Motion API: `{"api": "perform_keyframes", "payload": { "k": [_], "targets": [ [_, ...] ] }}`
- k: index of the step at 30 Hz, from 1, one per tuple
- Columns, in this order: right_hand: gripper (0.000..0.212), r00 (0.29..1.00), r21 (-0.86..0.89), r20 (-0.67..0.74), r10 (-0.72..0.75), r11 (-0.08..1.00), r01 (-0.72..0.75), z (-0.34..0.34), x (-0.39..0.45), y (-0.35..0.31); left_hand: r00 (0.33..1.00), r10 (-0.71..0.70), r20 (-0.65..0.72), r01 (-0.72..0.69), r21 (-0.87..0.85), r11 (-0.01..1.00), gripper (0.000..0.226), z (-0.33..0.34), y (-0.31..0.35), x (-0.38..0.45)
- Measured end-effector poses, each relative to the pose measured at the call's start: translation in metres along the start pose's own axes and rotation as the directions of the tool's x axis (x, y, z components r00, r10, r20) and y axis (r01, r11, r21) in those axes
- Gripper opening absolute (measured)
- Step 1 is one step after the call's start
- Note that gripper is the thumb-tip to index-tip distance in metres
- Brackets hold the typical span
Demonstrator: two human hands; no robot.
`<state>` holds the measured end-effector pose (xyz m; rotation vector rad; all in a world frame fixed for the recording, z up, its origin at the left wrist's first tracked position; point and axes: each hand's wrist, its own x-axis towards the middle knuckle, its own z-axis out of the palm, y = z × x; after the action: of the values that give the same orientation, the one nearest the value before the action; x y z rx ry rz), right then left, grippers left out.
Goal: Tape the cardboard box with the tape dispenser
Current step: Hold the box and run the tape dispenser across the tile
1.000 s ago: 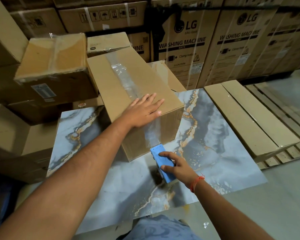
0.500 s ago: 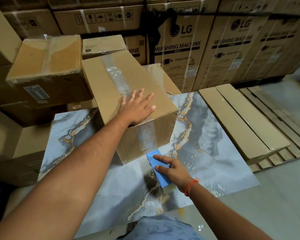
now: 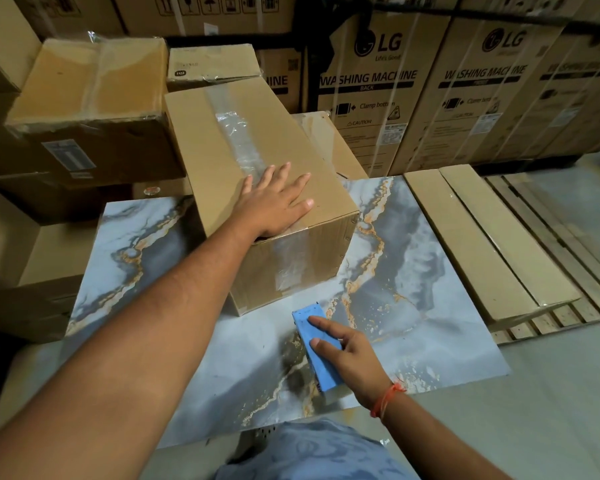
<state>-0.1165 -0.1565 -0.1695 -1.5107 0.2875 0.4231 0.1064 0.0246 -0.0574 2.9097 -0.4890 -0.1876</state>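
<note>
On the bench (image 3: pixel 430 306), the box (image 3: pixel 257 161) lies with its long axis running away from the person, a clear tape strip (image 3: pixel 236 140) laid along that axis and folded down the near end face. The left hand (image 3: pixel 274 206) rests flat, fingers spread, on the box top at the near edge, over the strip. Just in front of the near face, apart from it, the right hand (image 3: pixel 347 351) is closed around the blue dispenser (image 3: pixel 314 344), which points at the face. The right hand is thus the nearer to the strip's lower end; whether tape still joins dispenser and box cannot be told.
</note>
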Motion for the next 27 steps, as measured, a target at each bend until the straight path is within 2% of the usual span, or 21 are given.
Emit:
{"api": "perform_keyframes", "payload": {
  "k": [9,12,16,20,21,24,27],
  "targets": [
    [0.033,0.993,-0.016,-0.065,0.098,0.995,-0.099,0.006,0.03,-0.018,1.0,-0.007,-0.002,0.007,-0.006,1.0,0.066,-0.001,0.002,-0.002],
    [0.031,0.989,0.055,-0.065,0.135,0.99,-0.132,0.01,0.041,-0.025,1.0,-0.007,-0.003,0.007,-0.001,1.0,0.066,-0.001,0.001,-0.002],
    [0.032,0.97,0.144,-0.054,0.238,0.963,-0.228,0.019,0.052,-0.047,1.0,-0.007,-0.005,0.007,-0.001,1.0,0.066,0.001,0.001,-0.001],
    [0.015,0.903,0.222,-0.068,0.424,0.889,-0.401,0.012,0.06,-0.034,1.0,-0.009,-0.011,0.009,-0.004,1.0,0.066,0.0,0.0,-0.001],
    [0.017,0.901,0.183,-0.101,0.422,0.898,-0.4,0.01,0.058,-0.024,1.0,-0.007,-0.009,0.007,-0.008,1.0,0.066,0.001,0.0,-0.001],
    [0.028,0.946,-0.005,-0.17,0.277,0.959,-0.282,0.006,0.044,-0.002,1.0,-0.005,-0.019,0.005,-0.006,1.0,0.066,0.001,0.0,-0.001],
    [0.026,0.967,0.024,-0.151,0.205,0.979,-0.203,0.001,0.034,-0.002,1.0,-0.004,-0.01,0.004,-0.013,1.0,0.066,0.0,0.0,0.0]
  ]
}}
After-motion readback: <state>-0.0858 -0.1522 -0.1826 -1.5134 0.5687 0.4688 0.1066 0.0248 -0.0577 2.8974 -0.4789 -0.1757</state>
